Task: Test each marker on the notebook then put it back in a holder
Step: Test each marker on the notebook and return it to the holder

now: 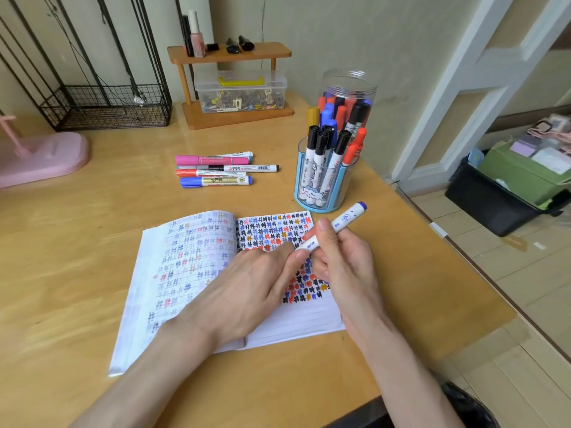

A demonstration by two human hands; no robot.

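Left hand [247, 282]: fingertips pinch marker [336, 225] at near end
Right hand [343, 257]: curled round barrel
Advice: pull straight along barrel, over notebook [185, 273]

I see a wooden shelf [229, 54], a clear clip box [241, 94] under its top board, a wire basket [105, 106] and a pink stand [43, 159].
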